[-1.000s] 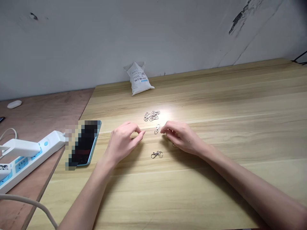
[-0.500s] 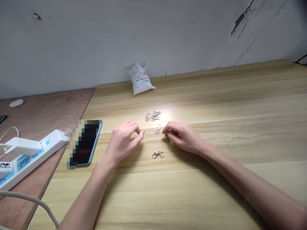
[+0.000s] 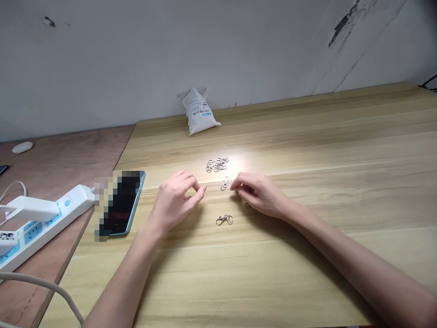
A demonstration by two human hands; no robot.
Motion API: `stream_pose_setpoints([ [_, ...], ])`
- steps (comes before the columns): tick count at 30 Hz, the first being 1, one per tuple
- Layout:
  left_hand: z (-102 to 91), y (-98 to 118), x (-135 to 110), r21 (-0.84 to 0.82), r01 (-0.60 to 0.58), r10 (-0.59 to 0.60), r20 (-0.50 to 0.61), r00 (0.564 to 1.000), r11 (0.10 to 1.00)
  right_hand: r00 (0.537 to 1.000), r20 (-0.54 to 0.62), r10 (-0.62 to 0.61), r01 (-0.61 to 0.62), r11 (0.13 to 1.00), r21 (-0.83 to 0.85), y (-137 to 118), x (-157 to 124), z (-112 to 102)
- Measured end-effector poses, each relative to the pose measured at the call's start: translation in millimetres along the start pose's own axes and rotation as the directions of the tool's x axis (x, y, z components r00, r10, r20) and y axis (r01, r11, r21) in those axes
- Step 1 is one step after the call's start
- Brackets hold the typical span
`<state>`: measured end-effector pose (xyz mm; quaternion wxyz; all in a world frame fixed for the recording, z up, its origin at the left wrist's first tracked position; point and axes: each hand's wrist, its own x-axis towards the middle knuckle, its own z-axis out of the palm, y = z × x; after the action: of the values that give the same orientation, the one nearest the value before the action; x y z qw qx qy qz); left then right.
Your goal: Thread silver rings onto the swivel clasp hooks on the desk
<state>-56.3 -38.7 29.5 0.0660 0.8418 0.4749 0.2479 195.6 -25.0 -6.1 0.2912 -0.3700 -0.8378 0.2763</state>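
My left hand (image 3: 177,193) rests on the wood-grain table with its fingers curled and thumb and index tips together; whatever they hold, if anything, is hidden. A bit of dark metal (image 3: 190,197) shows within the curl. Across from it, my right hand (image 3: 257,193) is closed in a pinch, its tips beside a silver swivel clasp with a ring (image 3: 224,183); I cannot make out anything between them. A small ring (image 3: 247,205) shows partly under this hand. Nearer me, between the hands, lies another swivel clasp with rings (image 3: 224,219).
A pile of several silver clasps (image 3: 217,165) lies beyond the hands. Against the wall stands a white plastic package (image 3: 200,111). At left are a phone (image 3: 128,205), a white power strip (image 3: 73,200) with plugs, a grey cable (image 3: 44,280) and a white oval case (image 3: 22,147).
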Motion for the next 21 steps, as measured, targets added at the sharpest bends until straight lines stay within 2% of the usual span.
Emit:
stream_pose_setpoints([
  [21, 0.2, 0.6, -0.5, 0.011, -0.029, 0.028, 0.055, 0.998, 1.0, 0.999, 0.038, 0.016, -0.016, 1.0, -0.012, -1.7, 1.7, -0.6],
])
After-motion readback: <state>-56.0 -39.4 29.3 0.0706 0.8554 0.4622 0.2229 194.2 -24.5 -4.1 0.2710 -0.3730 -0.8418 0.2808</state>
